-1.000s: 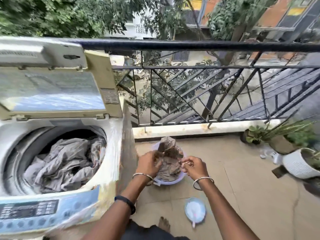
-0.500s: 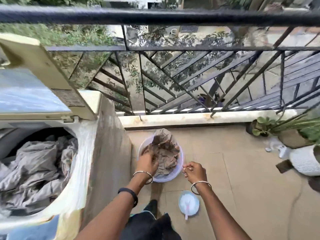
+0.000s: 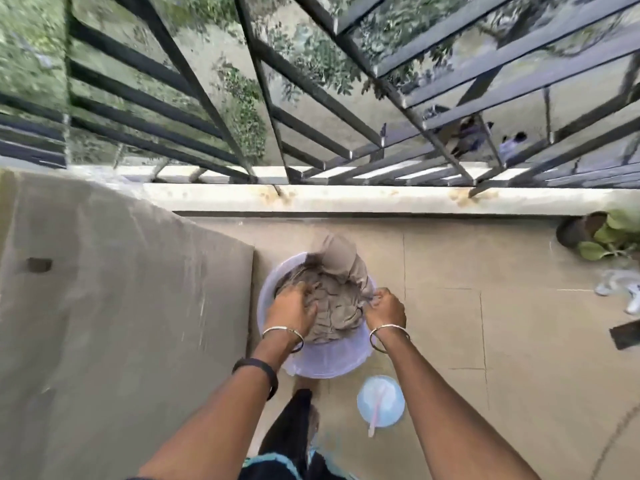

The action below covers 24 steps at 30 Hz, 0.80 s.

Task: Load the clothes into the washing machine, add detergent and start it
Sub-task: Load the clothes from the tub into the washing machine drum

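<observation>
We note a basin [image 3: 313,363] on the floor [image 3: 519,341], just right of the washing machine [image 3: 121,306] and before the ledge [image 3: 346,199] that carries the railing [image 3: 311,116].

Clothes [image 3: 337,308] lie heaped in the basin.

The left hand [image 3: 292,311] rests on the heap's left side. The right hand [image 3: 386,311] grips cloth at the basin's right rim.

A small dish [image 3: 381,401] sits nearer us, beside the basin.

A potted plant [image 3: 602,233] stands far right by the ledge.

One view only: worn on the head, tipped steeply down at the floor [image 3: 446,341]. The tub [image 3: 313,362] of clothes [image 3: 332,306] is framed close at centre, the railing [image 3: 410,116] at 12 o'clock.
</observation>
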Tool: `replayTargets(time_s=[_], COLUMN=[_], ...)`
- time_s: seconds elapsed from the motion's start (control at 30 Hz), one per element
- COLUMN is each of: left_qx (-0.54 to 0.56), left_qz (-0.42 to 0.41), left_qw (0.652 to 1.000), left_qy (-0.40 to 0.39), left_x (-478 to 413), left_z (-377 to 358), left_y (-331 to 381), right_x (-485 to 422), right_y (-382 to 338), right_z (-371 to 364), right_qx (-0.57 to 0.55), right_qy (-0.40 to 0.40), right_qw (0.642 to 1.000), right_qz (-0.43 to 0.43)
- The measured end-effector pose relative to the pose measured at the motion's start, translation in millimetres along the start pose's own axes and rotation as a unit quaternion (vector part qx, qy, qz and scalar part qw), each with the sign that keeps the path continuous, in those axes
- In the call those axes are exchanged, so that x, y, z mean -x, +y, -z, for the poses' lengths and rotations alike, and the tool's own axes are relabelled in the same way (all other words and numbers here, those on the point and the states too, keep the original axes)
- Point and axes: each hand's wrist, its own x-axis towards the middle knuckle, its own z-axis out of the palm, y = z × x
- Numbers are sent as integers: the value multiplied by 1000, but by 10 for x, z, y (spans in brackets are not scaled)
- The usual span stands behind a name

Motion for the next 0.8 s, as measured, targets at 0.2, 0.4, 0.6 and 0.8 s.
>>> replayTargets(time_s=[0.2, 0.4, 0.6, 0.8], left_qx=[15, 26, 44, 53], left_qz=[-3, 13, 23, 34], left_qw=[1000, 999, 998, 998], left_qy=[17, 23, 47, -20], left_x=[-553, -696, -438, -70], left_z=[-368, -531, -429, -213], left_y=[-348, -700, -789, -735], right_x=[-873, -1196, -866, 261], right_y=[-174, -116, -56, -202], right_z=[-535, -848, -831, -561], right_qx=[59, 153, 21, -133], right_qy=[15, 104, 36, -64], right_qw=[997, 978, 981, 971], right_qz=[46, 98, 187, 191])
